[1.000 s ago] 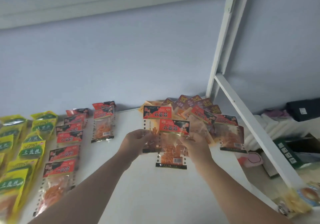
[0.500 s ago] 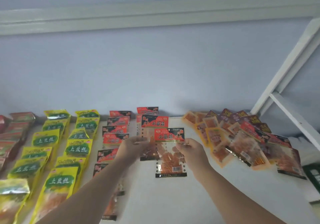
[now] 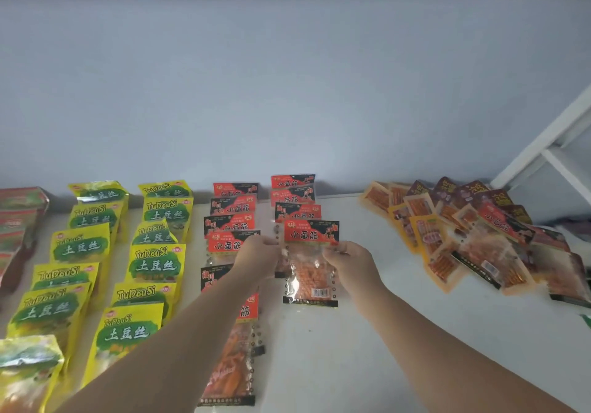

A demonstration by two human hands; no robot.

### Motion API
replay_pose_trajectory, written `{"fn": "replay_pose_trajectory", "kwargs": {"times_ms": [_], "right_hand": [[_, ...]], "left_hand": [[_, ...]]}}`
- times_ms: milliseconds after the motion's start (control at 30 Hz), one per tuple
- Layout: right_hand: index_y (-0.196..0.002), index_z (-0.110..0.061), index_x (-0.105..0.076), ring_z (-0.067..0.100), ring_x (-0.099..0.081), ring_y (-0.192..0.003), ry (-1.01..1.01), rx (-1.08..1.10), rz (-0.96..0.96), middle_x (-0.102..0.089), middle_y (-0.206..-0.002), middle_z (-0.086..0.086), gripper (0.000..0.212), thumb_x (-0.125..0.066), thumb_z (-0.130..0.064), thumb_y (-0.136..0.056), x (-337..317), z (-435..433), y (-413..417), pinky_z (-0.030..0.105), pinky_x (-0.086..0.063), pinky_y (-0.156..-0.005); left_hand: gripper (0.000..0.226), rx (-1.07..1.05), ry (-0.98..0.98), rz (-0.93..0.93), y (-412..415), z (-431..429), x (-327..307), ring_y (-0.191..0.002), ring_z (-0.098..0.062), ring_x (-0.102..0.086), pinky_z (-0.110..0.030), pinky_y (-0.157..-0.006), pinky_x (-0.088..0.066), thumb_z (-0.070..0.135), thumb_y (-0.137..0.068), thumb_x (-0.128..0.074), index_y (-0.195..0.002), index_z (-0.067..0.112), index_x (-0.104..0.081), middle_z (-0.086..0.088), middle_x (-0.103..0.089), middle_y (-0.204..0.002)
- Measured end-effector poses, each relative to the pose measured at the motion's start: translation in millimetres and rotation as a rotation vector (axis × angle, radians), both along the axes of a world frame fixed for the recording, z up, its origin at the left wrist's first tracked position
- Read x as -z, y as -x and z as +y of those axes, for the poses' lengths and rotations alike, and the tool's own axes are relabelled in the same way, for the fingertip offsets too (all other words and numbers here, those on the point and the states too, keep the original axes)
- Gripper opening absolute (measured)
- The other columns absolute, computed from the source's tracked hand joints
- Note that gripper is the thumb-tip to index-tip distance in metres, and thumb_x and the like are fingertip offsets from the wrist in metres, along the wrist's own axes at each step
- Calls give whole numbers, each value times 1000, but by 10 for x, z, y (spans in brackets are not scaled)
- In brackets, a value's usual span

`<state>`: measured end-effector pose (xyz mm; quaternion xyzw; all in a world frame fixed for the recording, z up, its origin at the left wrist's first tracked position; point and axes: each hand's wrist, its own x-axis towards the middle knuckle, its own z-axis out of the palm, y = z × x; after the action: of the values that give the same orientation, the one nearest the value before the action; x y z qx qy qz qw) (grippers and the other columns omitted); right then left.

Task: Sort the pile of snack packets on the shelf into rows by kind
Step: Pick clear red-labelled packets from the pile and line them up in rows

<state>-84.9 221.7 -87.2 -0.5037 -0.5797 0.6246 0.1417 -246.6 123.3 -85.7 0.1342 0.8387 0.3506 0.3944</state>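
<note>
A red-topped clear snack packet [image 3: 310, 265] lies at the front of the right-hand red row [image 3: 294, 195] on the white shelf [image 3: 367, 348]. My left hand [image 3: 257, 257] pinches its left edge and my right hand [image 3: 347, 260] pinches its right edge, just under the red header. A second red row [image 3: 232, 217] runs to the left, partly under my left forearm. Two rows of yellow-green packets [image 3: 153, 252] stand further left. The unsorted pile [image 3: 463, 236] of orange, purple and red packets lies at the right.
Red-and-green packets [image 3: 19, 217] sit at the far left edge. A blue wall [image 3: 287, 93] backs the shelf. A white frame post [image 3: 543, 147] slants up at the far right. Bare shelf surface lies between the held packet and the pile.
The view has swung left, away from the pile. Both hands carried the red packet left and down onto the front of the right-hand red row.
</note>
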Motion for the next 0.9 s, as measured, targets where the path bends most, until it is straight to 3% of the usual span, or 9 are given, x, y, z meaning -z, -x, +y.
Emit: {"fn": "replay_pose_trajectory", "kwargs": {"times_ms": [100, 167, 233, 333, 467, 600, 667, 833, 900], "right_hand": [[-98, -12, -70, 15, -69, -76, -17, -6, -28, -74, -86, 0, 10, -63, -20, -96, 74, -4, 110, 23, -49, -61], [-100, -13, -68, 13, -70, -78, -33, -9, -55, -74, -89, 0, 11, -62, -22, -97, 127, -21, 170, 24, -51, -62], [-101, -15, -65, 15, -71, -83, -77, -25, -94, -73, -91, -1, 13, -61, -27, -96, 160, -43, 204, 29, -57, -66], [-109, -20, -64, 14, -70, -87, -178, -58, -145, -71, -97, -5, 21, -62, -36, -95, 193, -53, 220, 35, -62, -75], [-137, -26, -55, 11, -64, -100, -238, -58, -106, -65, -121, -8, 45, -62, -40, -95, 123, -51, 170, 29, -57, -80], [-142, -21, -52, 18, -59, -117, -272, -43, -113, -60, -137, 2, 50, -62, -38, -96, -6, -31, 9, 30, -48, -89], [-140, -18, -54, 20, -59, -119, -292, -43, -121, -61, -137, 3, 48, -62, -37, -97, -58, -6, -103, 29, -45, -92], [-135, -16, -61, 10, -56, -104, -324, 13, -115, -65, -127, 0, 43, -63, -34, -96, -188, 99, -529, 19, -41, -79], [-132, -16, -63, 9, -57, -104, -328, 50, -102, -66, -122, -2, 40, -63, -32, -96, -235, 168, -761, 16, -41, -76]], "left_hand": [[26, 10, 25, 58, -73, -10, -40, -63, -20, -43, -32, -59, -39, 0, -89, -46, -80, 22, -57, -15, -50, -79], [43, 33, 31, 84, -153, -33, -96, -58, -12, -48, -25, -50, -42, 1, -94, -43, -126, 21, -63, -13, -65, -108], [55, 10, 11, 100, -199, -43, -144, -61, -5, -54, -16, -46, -43, 0, -98, -39, -151, 10, -45, -10, -61, -138], [52, 4, -69, 137, -249, -58, -185, -61, -3, -54, -13, -48, -45, 5, -101, -39, -153, 7, -41, -6, -61, -139], [44, 80, -112, 223, -339, -130, -298, -59, 6, -34, -10, -50, -28, 8, -103, -46, -146, 12, -51, 23, -49, -83], [48, 92, -146, 222, -338, -158, -291, -60, 6, -36, -7, -47, -32, 10, -101, -53, -149, 12, -48, 4, -65, -126], [53, 112, -146, 227, -359, -160, -336, -61, 7, -41, -2, -40, -35, 12, -99, -55, -151, 13, -45, -6, -55, -148], [52, 216, -171, 258, -493, -16, -319, -63, 7, -47, -1, -44, -40, 15, -97, -61, -147, 12, -50, -5, -59, -143], [50, 266, -194, 253, -618, 103, -321, -76, 6, -57, -4, -59, -45, 14, -95, -60, -145, 13, -53, -2, -62, -141]]}}
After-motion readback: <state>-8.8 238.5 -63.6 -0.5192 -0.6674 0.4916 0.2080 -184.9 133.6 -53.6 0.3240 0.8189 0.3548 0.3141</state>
